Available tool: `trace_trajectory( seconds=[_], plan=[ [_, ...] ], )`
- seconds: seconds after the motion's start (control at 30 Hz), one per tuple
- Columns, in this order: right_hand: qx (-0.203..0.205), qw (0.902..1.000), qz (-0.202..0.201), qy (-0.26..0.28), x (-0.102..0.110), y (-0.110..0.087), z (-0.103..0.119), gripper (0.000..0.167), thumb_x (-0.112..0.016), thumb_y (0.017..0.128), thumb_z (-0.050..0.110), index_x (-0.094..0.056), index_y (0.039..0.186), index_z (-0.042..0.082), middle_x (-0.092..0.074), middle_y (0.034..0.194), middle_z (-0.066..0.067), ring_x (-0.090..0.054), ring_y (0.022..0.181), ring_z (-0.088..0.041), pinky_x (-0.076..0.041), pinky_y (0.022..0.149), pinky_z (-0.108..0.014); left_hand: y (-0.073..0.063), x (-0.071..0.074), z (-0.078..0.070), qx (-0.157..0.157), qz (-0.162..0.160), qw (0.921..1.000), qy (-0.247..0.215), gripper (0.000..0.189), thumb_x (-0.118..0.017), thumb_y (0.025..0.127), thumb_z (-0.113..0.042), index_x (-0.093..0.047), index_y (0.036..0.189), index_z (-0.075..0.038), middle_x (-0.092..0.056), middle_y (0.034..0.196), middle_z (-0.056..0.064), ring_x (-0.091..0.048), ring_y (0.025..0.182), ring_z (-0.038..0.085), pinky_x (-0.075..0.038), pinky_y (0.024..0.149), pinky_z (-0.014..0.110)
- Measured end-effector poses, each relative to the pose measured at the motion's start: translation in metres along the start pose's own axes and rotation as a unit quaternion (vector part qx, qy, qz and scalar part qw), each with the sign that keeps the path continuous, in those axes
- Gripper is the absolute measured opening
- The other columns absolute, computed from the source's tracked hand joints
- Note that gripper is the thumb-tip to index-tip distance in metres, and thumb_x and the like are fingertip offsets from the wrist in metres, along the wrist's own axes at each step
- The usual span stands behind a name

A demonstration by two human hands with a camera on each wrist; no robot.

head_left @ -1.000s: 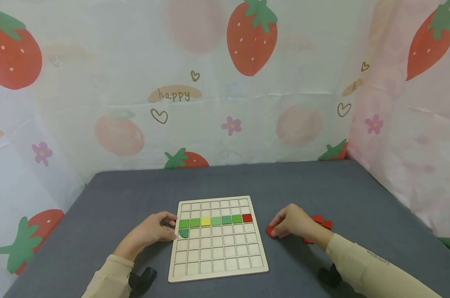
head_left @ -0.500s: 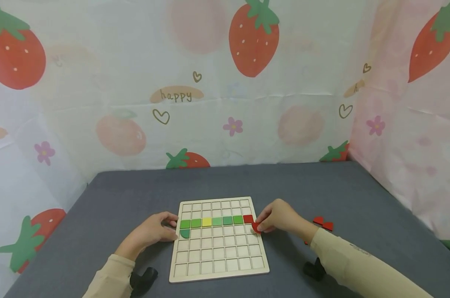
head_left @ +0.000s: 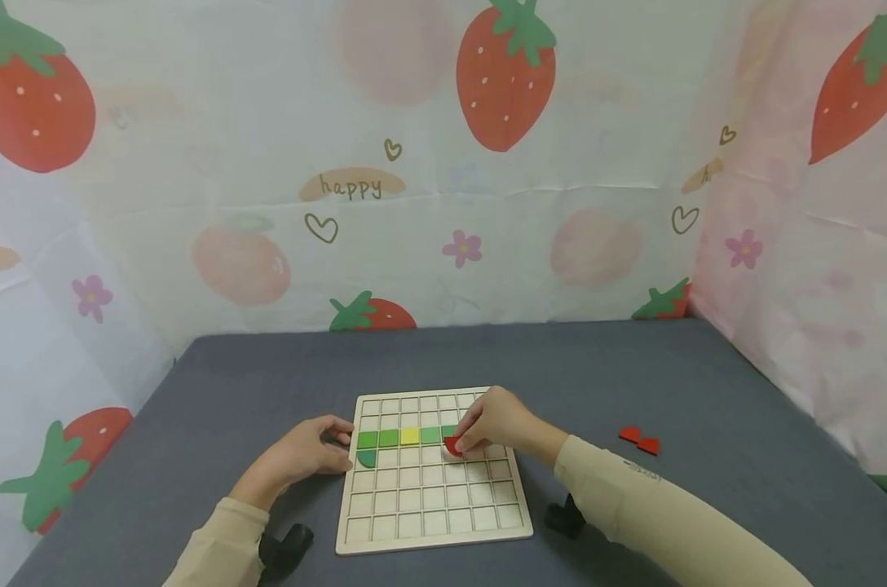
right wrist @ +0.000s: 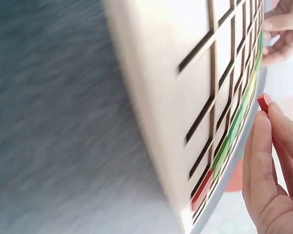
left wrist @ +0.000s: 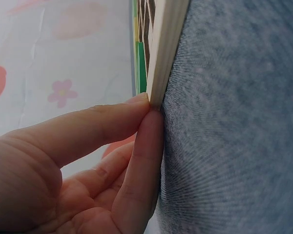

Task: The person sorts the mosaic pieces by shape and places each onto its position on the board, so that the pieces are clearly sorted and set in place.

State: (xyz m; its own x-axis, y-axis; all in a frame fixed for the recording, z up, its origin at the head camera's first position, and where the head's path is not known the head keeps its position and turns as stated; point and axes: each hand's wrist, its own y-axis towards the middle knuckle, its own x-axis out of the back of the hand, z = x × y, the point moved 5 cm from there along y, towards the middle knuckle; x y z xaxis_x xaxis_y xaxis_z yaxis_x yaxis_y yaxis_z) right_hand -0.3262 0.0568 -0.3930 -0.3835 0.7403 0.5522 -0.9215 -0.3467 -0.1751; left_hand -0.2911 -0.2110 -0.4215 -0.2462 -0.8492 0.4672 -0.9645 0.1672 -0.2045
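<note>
1. The right hand pinches a small red piece between curled fingertips, holding it low over the wooden grid board, just under the coloured row.
2. The left hand has thumb and forefinger nearly straight, pressed against the board's left edge, beside a green quarter-round piece.
3. On the board, a row of green and yellow tiles runs along the third line.
4. Two loose red pieces lie well apart to the right on the grey table.
</note>
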Motion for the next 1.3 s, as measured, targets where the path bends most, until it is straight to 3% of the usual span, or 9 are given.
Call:
trace_trajectory(
  seconds=[0.2, 0.4, 0.9, 1.3],
  plan=[
    [0.014, 0.9996, 0.021, 0.011, -0.016, 0.007, 0.014, 0.010, -0.083, 0.074, -0.001, -0.079, 0.083, 0.000, -0.076, 0.086, -0.010, -0.073, 0.069, -0.016, -0.060, 0.066, -0.030, 0.000, -0.001, -0.002, 0.000, -0.004, 1.0000, 0.001, 0.058, -0.073, 0.081, 0.005, -0.050, 0.133, 0.011, -0.054, 0.110, 0.016, -0.061, 0.090, 0.018, -0.055, 0.076, 0.032],
    [-0.004, 0.9986, 0.034, 0.041, -0.028, 0.013, 0.024, 0.010, -0.083, 0.073, -0.003, -0.078, 0.082, -0.002, -0.075, 0.086, -0.011, -0.074, 0.068, -0.019, -0.061, 0.066, -0.031, 0.000, -0.001, -0.001, 0.003, -0.004, 1.0000, 0.001, 0.057, -0.073, 0.081, 0.005, -0.051, 0.133, 0.011, -0.054, 0.110, 0.016, -0.061, 0.090, 0.017, -0.055, 0.075, 0.032],
    [0.002, 0.9948, 0.062, 0.080, -0.051, 0.028, 0.036, 0.010, -0.082, 0.073, -0.006, -0.077, 0.082, -0.005, -0.075, 0.081, -0.014, -0.074, 0.066, -0.019, -0.061, 0.065, -0.031, 0.003, -0.001, 0.002, 0.004, -0.010, 0.9999, 0.006, 0.058, -0.073, 0.080, 0.006, -0.051, 0.133, 0.011, -0.054, 0.111, 0.017, -0.062, 0.089, 0.017, -0.055, 0.075, 0.031],
    [-0.018, 0.9960, 0.050, 0.072, -0.068, 0.035, 0.038, 0.008, -0.084, 0.071, -0.005, -0.077, 0.075, -0.002, -0.074, 0.074, -0.012, -0.067, 0.053, -0.011, -0.059, 0.060, -0.028, 0.001, -0.001, 0.000, 0.001, 0.000, 1.0000, -0.007, 0.057, -0.073, 0.081, 0.006, -0.050, 0.133, 0.011, -0.054, 0.111, 0.017, -0.062, 0.089, 0.015, -0.056, 0.076, 0.031]
  ],
)
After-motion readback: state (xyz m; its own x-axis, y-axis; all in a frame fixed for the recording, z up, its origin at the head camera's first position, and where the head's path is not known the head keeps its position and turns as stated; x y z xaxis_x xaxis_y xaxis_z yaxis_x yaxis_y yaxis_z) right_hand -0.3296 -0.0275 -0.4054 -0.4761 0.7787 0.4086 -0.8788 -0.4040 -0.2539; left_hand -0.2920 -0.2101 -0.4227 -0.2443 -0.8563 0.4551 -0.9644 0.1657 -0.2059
